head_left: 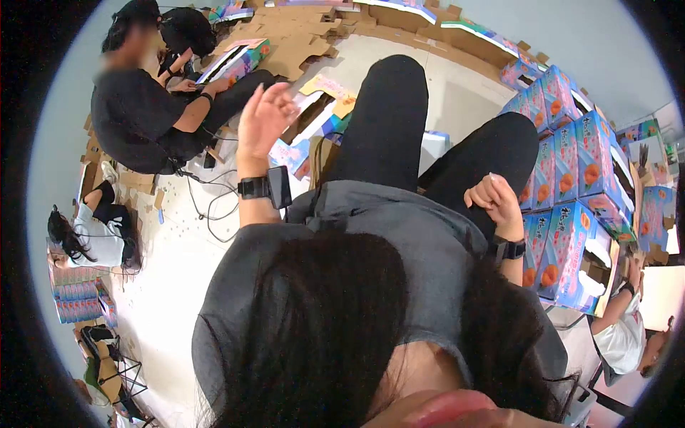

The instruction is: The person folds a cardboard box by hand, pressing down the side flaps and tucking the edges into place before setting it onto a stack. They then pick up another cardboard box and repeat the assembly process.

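Observation:
My left hand point(265, 121) is raised beside my left knee, its fingers apart and slightly bent, holding nothing. A black device is strapped to that wrist. Just beyond it, low down, lies an open printed carton point(312, 118) with white flaps, partly hidden by my leg. My right hand point(494, 200) rests at my right thigh with its fingers curled in; nothing shows in them. Close to the right hand stands a stack of blue and pink cartons point(564, 167) printed with peaches, several with cut-out openings in their sides.
A person in black sits at upper left with hands at a similar carton point(235, 63). Flattened brown cardboard point(285, 36) covers the floor ahead. Black cables point(207, 207) lie on the left floor. Other people sit at far left and lower right. More cartons point(77, 299) stand at left.

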Demonstrator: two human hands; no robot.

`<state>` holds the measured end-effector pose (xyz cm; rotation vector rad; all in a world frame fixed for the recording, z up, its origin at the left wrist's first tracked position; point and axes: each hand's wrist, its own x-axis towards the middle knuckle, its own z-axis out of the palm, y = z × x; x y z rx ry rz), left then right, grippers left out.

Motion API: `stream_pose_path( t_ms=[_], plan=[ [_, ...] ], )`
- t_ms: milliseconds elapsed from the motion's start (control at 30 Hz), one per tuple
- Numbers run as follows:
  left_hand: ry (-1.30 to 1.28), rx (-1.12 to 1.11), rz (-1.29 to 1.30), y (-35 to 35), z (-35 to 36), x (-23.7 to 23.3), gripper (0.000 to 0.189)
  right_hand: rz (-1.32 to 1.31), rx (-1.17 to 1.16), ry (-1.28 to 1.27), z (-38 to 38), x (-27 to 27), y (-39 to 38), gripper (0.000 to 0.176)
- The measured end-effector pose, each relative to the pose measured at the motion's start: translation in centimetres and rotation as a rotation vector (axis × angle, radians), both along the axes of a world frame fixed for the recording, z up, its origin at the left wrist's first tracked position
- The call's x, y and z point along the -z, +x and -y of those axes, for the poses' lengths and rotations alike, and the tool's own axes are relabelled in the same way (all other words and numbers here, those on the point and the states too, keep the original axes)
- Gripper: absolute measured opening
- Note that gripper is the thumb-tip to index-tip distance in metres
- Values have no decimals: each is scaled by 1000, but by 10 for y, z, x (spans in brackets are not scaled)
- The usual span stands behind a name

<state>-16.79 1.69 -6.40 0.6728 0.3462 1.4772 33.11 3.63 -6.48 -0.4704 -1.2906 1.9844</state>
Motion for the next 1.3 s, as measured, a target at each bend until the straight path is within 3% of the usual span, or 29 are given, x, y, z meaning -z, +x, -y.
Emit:
stream_pose_path(
  t_ms=[100,167,267,300,467,533,567,667,767,800,833,867,933,1133,1300],
  plan=[
    [-421,-562,89,-34,-2,33,37,51,-81,43,-1,-3,-4,50],
    [-685,-832,230,-62,2,82,20,71,-96,43,0,-4,-5,50],
    [-780,-702,719,-66,16,101,19,147,-45,28,-1,2,-3,51],
    [-825,-637,736,-65,13,102,17,177,-14,21,-3,4,-1,51],
    [-619,-452,475,-50,-5,101,21,-7,93,-78,-11,13,12,52],
    [-534,-331,409,-38,-12,98,29,-59,75,-117,-14,20,18,52],
    [-588,-350,363,-17,-10,75,40,-78,74,-128,-12,18,17,52],
    [-604,-478,-70,15,-13,60,42,-8,16,-102,-8,12,15,52],
    [-532,-561,-659,22,-42,86,35,5,-103,-60,-9,13,16,51],
    [-168,-682,-1221,40,-53,97,35,4,-103,-61,-10,13,16,51],
    [-162,-665,-1238,85,-30,58,43,3,-103,-62,-10,14,16,51],
    [54,-751,-1455,91,-39,81,42,2,-104,-61,-11,14,15,51],
    [-80,-636,-1661,119,-30,64,41,-15,-102,-63,-11,14,15,51],
    [-122,-584,-1604,122,-26,53,44,-33,-91,-43,-8,13,17,51],
    [-69,-674,-1619,121,-29,60,42,-60,-126,-25,-12,16,17,52]
  ],
)
